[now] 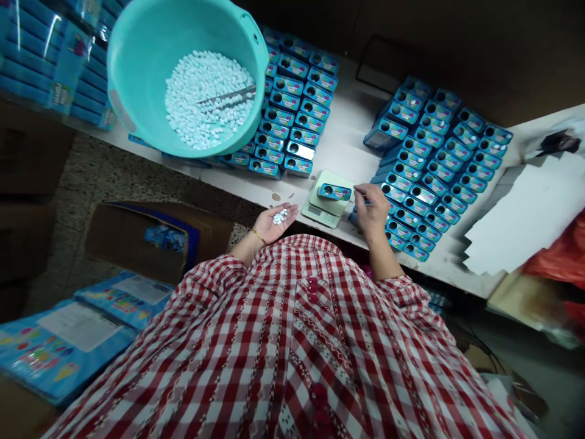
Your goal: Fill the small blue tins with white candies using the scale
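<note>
Just right of the frame's centre, a blue printed tin point(336, 192) is borne by a digital scale point(325, 217), its long axis nearly left-to-right, just left of the curled right hand point(373, 212), whose grip cannot be told, and farther from the upturned, unclenched left hand point(269, 228), where white pellets point(280, 216) are cradled

Left palm point(269, 228) holds white pellets point(280, 216); scale point(329, 210), blue tin point(334, 192).

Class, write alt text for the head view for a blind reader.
A person's left hand holds white pellets beside a scale bearing a blue container, right hand nearby. Around are a turquoise tub of more pellets and rows of similar containers.
</note>
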Tool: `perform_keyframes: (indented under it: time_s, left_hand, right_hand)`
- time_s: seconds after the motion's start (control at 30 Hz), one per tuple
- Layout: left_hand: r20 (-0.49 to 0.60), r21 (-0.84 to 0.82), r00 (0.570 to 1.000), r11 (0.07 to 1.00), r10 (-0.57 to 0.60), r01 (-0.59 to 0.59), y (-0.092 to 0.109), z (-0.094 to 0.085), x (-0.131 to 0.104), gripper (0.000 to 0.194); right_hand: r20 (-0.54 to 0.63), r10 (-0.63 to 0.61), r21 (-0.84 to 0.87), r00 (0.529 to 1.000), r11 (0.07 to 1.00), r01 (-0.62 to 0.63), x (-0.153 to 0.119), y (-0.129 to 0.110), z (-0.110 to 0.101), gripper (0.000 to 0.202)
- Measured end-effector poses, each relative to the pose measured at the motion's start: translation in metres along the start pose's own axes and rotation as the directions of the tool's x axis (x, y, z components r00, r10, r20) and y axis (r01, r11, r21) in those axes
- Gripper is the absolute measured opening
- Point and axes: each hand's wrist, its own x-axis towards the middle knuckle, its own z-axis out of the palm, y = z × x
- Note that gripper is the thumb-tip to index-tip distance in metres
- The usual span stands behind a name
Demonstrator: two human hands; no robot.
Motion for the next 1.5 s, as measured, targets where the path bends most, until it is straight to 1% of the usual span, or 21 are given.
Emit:
perform_keyframes:
  time_s: [0.07, 0.13, 0.23, 0.3, 0.43, 0.57, 0.67, 0.73, 0.83, 0.9, 1.0, 1.07, 1.13, 1.17, 1.23, 1.27, 1.3, 1.33, 1.37, 1.43, 1.5]
  left_hand:
    - [-0.034, -0.006, 0.999, 1.000, 0.020, -0.020, 0.003, -0.005, -0.001, 0.027]
    - [-0.057, -0.003, 0.998, 0.999, 0.036, -0.036, 0.005, -0.008, -0.001, 0.030]
    - [-0.057, 0.007, 0.997, 0.999, 0.048, -0.048, 0.007, -0.010, 0.001, 0.035]
    - [-0.044, 0.015, 0.998, 0.999, 0.050, -0.049, 0.007, -0.009, 0.002, 0.039]
    - [-0.035, 0.032, 0.998, 0.998, 0.057, -0.056, 0.007, -0.008, 0.001, 0.042]
    - [-0.045, 0.058, 0.997, 0.997, 0.056, -0.053, 0.007, -0.010, 0.001, 0.037]
    - [-0.037, 0.055, 0.998, 0.998, 0.046, -0.044, 0.008, -0.014, 0.002, 0.032]
    - [-0.031, 0.039, 0.999, 0.998, 0.042, -0.041, 0.009, -0.016, 0.002, 0.029]
    - [-0.033, 0.018, 0.999, 0.999, 0.040, -0.039, 0.012, -0.018, -0.001, 0.026]
    - [-0.043, 0.012, 0.998, 0.999, 0.038, -0.038, 0.013, -0.017, -0.001, 0.025]
    - [-0.042, 0.023, 0.998, 0.999, 0.035, -0.034, 0.015, -0.012, 0.000, 0.025]
    - [-0.032, 0.039, 0.999, 0.998, 0.040, -0.038, 0.017, -0.009, 0.001, 0.026]
    - [-0.026, 0.051, 0.998, 0.998, 0.049, -0.047, 0.018, -0.007, 0.001, 0.026]
    - [-0.027, 0.053, 0.998, 0.997, 0.051, -0.049, 0.020, -0.007, 0.001, 0.026]
    - [-0.034, 0.051, 0.998, 0.998, 0.049, -0.047, 0.021, -0.009, 0.000, 0.026]
    - [-0.040, 0.046, 0.998, 0.998, 0.046, -0.044, 0.022, -0.011, 0.000, 0.026]
    - [-0.046, 0.041, 0.998, 0.998, 0.043, -0.042, 0.022, -0.012, -0.001, 0.026]
    - [-0.054, 0.036, 0.998, 0.998, 0.043, -0.041, 0.022, -0.014, -0.002, 0.026]
    - [-0.059, 0.030, 0.997, 0.999, 0.044, -0.042, 0.022, -0.016, -0.002, 0.026]
    - [-0.065, 0.017, 0.997, 0.999, 0.047, -0.046, 0.020, -0.017, -0.004, 0.026]
    - [-0.063, 0.003, 0.997, 0.999, 0.052, -0.052, 0.017, -0.018, -0.005, 0.026]
  right_hand:
    - [-0.045, 0.038, 0.019, 0.998, 0.999, -0.037, -0.003, 0.006, -0.004, 0.017]
    - [-0.066, 0.069, 0.038, 0.995, 0.997, -0.066, -0.004, 0.011, -0.005, 0.016]
    - [-0.060, 0.098, 0.037, 0.993, 0.995, -0.096, -0.002, 0.016, -0.004, 0.017]
    - [-0.030, 0.093, 0.018, 0.995, 0.996, -0.092, -0.001, 0.017, -0.003, 0.020]
    - [0.087, 0.030, -0.036, 0.996, 0.999, -0.027, -0.001, 0.017, 0.001, 0.032]
    - [0.249, -0.018, -0.127, 0.968, 0.991, 0.051, -0.003, 0.016, 0.009, 0.044]
    - [0.373, 0.005, -0.210, 0.928, 0.975, 0.079, -0.002, 0.014, 0.016, 0.041]
    - [0.416, 0.008, -0.234, 0.909, 0.967, 0.098, 0.001, 0.009, 0.021, 0.037]
    - [0.435, -0.039, -0.210, 0.900, 0.967, 0.143, 0.009, -0.010, 0.038, 0.036]
    - [0.459, -0.053, -0.197, 0.887, 0.967, 0.159, 0.015, -0.030, 0.057, 0.037]
    - [0.524, -0.009, -0.228, 0.852, 0.962, 0.150, 0.022, -0.058, 0.091, 0.037]
    - [0.541, -0.005, -0.232, 0.841, 0.960, 0.155, 0.027, -0.065, 0.105, 0.036]
    - [0.508, -0.054, -0.204, 0.860, 0.962, 0.180, 0.038, -0.054, 0.104, 0.035]
    - [0.465, -0.076, -0.200, 0.882, 0.962, 0.188, 0.047, -0.042, 0.097, 0.035]
    - [0.334, -0.070, -0.251, 0.940, 0.955, 0.160, 0.070, -0.008, 0.072, 0.032]
    - [0.240, -0.021, -0.319, 0.971, 0.943, 0.099, 0.084, 0.013, 0.056, 0.031]
    - [0.143, 0.040, -0.396, 0.989, 0.918, 0.020, 0.099, 0.034, 0.040, 0.029]
    - [0.064, 0.093, -0.465, 0.994, 0.884, -0.052, 0.113, 0.053, 0.026, 0.028]
    - [0.026, 0.119, -0.518, 0.993, 0.851, -0.089, 0.125, 0.070, 0.014, 0.028]
    - [0.071, 0.114, -0.593, 0.991, 0.803, -0.050, 0.143, 0.096, -0.001, 0.028]
    - [0.139, 0.065, -0.638, 0.988, 0.769, 0.039, 0.148, 0.107, -0.005, 0.027]
